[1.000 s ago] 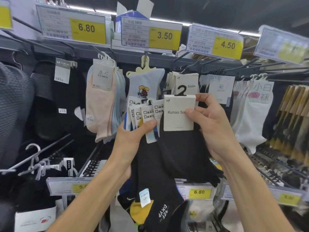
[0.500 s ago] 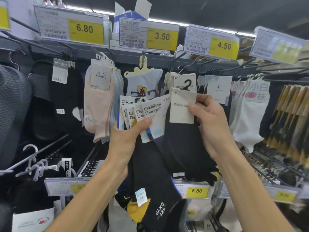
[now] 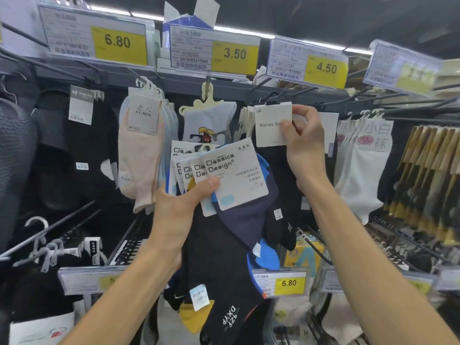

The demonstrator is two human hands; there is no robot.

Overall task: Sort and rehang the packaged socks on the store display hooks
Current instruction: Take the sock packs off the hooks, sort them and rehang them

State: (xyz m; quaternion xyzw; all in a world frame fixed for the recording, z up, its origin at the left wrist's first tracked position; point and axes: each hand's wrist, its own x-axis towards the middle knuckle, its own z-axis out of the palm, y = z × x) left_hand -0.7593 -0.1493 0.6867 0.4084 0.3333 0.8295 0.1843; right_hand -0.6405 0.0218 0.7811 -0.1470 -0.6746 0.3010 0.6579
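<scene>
Our left hand (image 3: 181,207) grips a fanned bunch of carded socks (image 3: 231,175) by their white cards, thumb on top, while our right hand (image 3: 302,145), just above and to its right, pinches a black sock pack (image 3: 272,125) by its card at the hook (image 3: 267,98).

The left hand (image 3: 179,210) grips a fan of dark sock packs (image 3: 234,175) with white "Classics Design" cards. The right hand (image 3: 303,145) pinches a black sock pair's white Kunao card (image 3: 270,125), its top edge at a black wire display hook (image 3: 271,97) under the yellow 4.50 price tag (image 3: 326,68)
</scene>
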